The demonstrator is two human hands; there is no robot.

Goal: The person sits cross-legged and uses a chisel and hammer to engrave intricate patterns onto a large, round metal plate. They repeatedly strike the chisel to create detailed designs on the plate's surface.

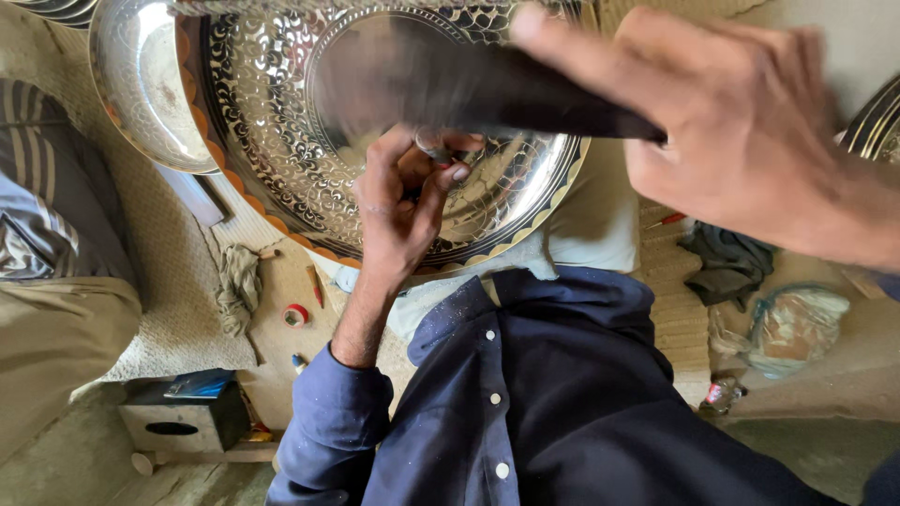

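Two hands working: left hand [403,201] is pinching a small punch [433,142] on the engraved tray [281,141]; right hand [750,131] is gripping a blurred hammer [525,89]. I'm judging a mis-hit could be striking the fingers [441,183].

Layout from the head view. The engraved tray [281,141] rests on the person's lap, with a plain dish [141,84] to its left, partly overlapped by it. The left hand [403,201] lies on the tray's centre; the right hand [741,122] is above, holding a hammer [487,89] across the tray. On the floor lie a tape roll [295,316] and rag [237,286] lower left, a box [178,417] nearer, and a bag [797,323] right.
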